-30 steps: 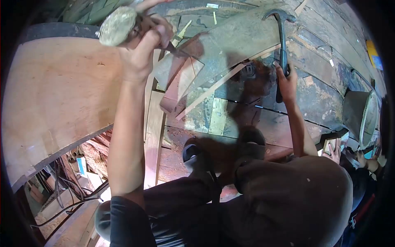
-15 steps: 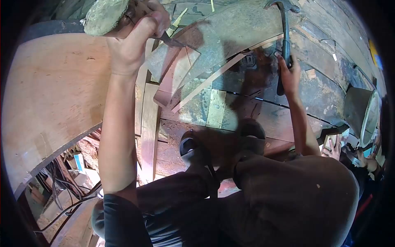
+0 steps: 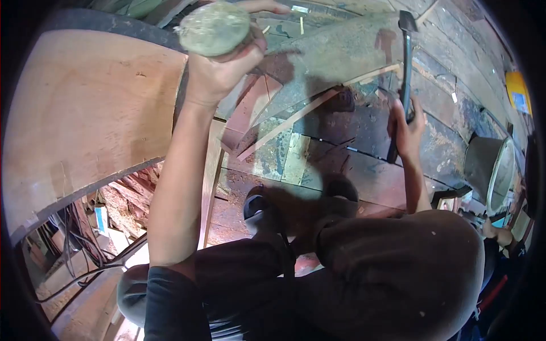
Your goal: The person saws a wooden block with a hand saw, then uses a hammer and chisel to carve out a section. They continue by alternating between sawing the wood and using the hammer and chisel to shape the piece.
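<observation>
My left hand is raised at the upper middle, wrapped round what looks like a wooden-handled chisel. Its broad, frayed butt end faces me, and one finger sticks out to the right; the blade is hidden. Below and beyond this hand lie a reddish angled piece of wood and a long thin wooden strip. On the right, my right hand grips a claw hammer by its dark handle, head pointing away from me.
A large plywood panel fills the left side, with cables and scrap wood below it. A bucket stands at the right, near another person's hand. My feet rest on the plank floor.
My left hand has shifted right with the chisel, whose blade has gone out of sight, and a finger now extends. The hammer has turned, its head now seen more end-on. The view has shifted slightly.
</observation>
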Demonstrator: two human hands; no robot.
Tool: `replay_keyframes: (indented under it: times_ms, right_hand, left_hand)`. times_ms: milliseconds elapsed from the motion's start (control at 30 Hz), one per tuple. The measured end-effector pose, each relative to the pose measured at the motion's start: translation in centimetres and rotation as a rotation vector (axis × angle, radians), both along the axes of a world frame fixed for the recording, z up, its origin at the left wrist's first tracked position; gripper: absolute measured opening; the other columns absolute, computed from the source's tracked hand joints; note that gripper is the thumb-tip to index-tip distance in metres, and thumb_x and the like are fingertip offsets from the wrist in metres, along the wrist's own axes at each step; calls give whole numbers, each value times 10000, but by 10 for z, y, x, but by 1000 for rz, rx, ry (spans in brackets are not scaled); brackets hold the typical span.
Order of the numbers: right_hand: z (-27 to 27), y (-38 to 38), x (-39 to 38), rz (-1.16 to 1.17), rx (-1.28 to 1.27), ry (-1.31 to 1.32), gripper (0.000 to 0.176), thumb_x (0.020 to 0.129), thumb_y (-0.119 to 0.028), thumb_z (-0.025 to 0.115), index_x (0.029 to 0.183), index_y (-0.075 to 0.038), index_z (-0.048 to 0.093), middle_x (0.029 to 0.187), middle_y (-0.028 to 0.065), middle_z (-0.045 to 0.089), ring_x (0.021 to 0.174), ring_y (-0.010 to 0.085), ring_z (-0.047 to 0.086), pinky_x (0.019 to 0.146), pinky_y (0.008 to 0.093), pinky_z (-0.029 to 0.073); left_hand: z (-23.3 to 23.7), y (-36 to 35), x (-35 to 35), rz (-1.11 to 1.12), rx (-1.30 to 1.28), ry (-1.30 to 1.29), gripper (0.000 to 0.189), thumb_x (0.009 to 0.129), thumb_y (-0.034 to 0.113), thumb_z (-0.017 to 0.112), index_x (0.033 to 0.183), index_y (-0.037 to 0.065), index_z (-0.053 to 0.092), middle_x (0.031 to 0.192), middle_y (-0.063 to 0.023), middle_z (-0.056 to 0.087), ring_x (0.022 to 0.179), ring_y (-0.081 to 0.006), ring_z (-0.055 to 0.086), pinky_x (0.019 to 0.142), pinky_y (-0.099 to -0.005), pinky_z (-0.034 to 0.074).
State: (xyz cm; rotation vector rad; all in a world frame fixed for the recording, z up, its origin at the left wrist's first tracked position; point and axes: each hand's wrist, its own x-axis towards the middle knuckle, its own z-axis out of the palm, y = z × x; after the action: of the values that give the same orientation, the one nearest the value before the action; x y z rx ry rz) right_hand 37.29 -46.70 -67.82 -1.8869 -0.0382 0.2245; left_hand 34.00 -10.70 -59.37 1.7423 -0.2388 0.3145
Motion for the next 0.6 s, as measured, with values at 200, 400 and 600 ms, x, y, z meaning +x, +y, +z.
replay_keyframes:
  times_ms: [200,400,600]
  right_hand:
    - [92,-6,-4,281,-96,98,229,1018,-238,517,1098,-27,560,652,-29,476,462,25,397,416,192,309]
    - [224,15,17,558,-147,-231,272,1018,-276,476,1116,-37,560,656,-26,474,454,39,376,408,209,290]
    - [346,27,55,878,547,-282,367,1012,-460,419,1049,-95,417,553,-23,345,316,87,276,255,224,266]
  left_hand:
    - [12,-9,-5,68,-108,45,258,684,-20,635,936,-24,690,1029,-79,719,740,-79,595,697,-250,498]
    - [20,-17,-6,156,-132,0,373,696,6,679,1069,-10,679,1084,-55,708,934,-111,624,882,-263,483]
    - [17,-21,-4,179,-107,-67,238,713,-6,634,948,-19,661,1121,-69,697,899,-120,592,837,-287,481]
